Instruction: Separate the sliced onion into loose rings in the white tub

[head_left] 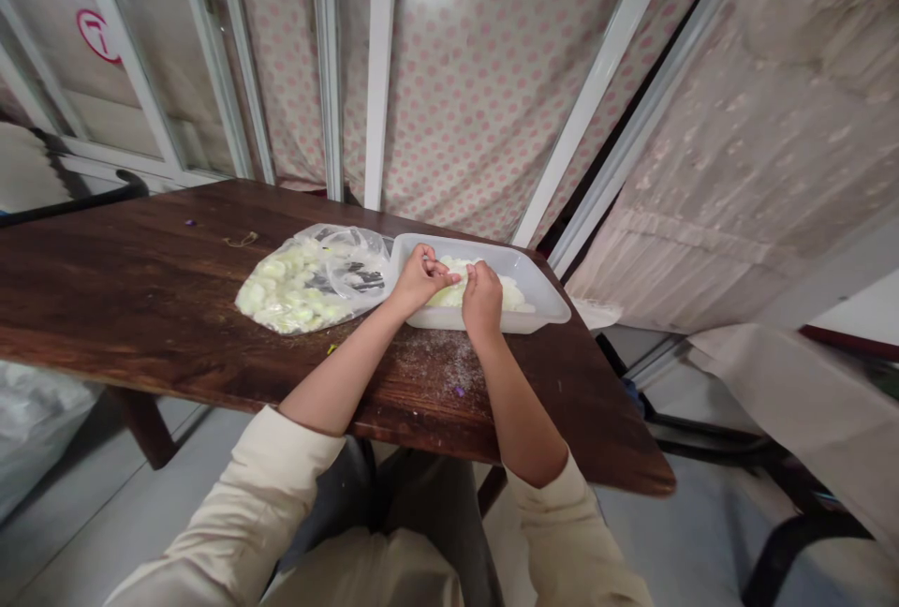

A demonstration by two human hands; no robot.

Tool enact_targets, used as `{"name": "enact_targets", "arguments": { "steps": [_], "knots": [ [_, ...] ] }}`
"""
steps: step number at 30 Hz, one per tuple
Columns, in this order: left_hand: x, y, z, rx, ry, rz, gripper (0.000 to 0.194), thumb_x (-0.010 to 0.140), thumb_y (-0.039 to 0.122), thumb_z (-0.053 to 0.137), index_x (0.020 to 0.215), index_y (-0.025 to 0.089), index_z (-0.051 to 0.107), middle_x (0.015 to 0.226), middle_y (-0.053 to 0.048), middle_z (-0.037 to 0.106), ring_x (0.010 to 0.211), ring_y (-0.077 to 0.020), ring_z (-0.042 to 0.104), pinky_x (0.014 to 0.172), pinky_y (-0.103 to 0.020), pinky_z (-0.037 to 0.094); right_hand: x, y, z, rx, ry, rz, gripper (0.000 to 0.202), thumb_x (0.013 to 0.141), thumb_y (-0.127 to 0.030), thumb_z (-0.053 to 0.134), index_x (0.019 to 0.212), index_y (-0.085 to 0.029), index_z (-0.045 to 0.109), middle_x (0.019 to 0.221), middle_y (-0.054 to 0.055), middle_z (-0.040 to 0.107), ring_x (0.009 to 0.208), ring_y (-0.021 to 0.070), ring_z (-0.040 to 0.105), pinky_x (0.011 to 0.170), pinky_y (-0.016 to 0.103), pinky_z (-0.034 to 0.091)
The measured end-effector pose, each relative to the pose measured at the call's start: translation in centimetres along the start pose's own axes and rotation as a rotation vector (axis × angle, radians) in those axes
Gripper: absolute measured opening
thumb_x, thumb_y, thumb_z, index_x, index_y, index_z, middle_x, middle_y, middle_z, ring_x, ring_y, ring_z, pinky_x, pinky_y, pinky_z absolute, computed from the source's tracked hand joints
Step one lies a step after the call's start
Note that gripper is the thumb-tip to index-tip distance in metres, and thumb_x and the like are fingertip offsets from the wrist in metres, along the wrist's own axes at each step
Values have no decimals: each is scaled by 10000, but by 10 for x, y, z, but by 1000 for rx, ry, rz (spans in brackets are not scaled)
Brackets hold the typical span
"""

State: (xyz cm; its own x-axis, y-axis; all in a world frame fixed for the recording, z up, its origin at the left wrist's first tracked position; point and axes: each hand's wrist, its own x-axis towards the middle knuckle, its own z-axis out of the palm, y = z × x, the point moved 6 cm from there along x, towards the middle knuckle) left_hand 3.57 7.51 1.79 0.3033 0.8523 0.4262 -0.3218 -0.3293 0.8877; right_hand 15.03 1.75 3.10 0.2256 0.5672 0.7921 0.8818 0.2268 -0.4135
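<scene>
Holding left hand (420, 281) and right hand (483, 296) curled over the tub (539, 287), probably for less mess, can't tell what's gripped tbh.

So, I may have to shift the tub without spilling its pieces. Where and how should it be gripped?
Probably by both short ends of the tub, left hand and right hand coming from outside, under the rim. It sits upright, its walls leaning outward. The right end looks free; the bag crowds the left.
</scene>
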Motion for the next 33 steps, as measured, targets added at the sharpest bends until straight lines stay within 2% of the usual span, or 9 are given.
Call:
{"name": "enact_targets", "arguments": {
  "steps": [3,5,10,15,24,33],
  "knots": [
    [0,0,-2,-15,11,-6,526,520,215,745,785,198,290,571,97,540,513,-32,483,586,-180,379,3,14,-2,97,29,128,273,894,-293,303,665,-200,418,593,-12,444,574,137,394,588,270,298],
    [1,0,-2,-17,10,-4,522,523,222,744,787,198,294,580,91,556,504,-30,477,574,-176,374,5,19,-2,156,36,160,256,886,-315,326,681,-198,427,610,-13,459,593,136,412,601,265,311],
    [0,0,-3,-18,9,-3,510,527,232,747,798,193,317,615,63,600,497,-32,485,567,-179,379,6,6,-1,147,-41,-3,271,889,-377,330,779,-200,503,835,27,568,829,168,466,767,302,305],
    [-1,2,-1,-35,-9,-24,517,531,234,748,825,193,325,614,57,605,530,-50,527,606,-199,407,4,-4,4,177,-143,-74,263,882,-359,385,702,-195,487,766,0,563,808,159,476,775,303,272],
    [-1,1,2,-1,-40,-20,518,544,191,732,815,202,290,592,79,583,555,-64,556,635,-210,416,0,-2,4,14,-54,-32,280,907,-326,332,715,-185,479,734,20,569,754,167,470,739,304,254],
    [2,-5,2,5,-37,11,517,553,182,718,772,210,251,540,94,562,520,-68,545,612,-214,414,-3,-6,5,-134,-31,-51,285,910,-340,322,741,-177,483,727,43,569,735,180,456,723,307,241]
  ]
}}
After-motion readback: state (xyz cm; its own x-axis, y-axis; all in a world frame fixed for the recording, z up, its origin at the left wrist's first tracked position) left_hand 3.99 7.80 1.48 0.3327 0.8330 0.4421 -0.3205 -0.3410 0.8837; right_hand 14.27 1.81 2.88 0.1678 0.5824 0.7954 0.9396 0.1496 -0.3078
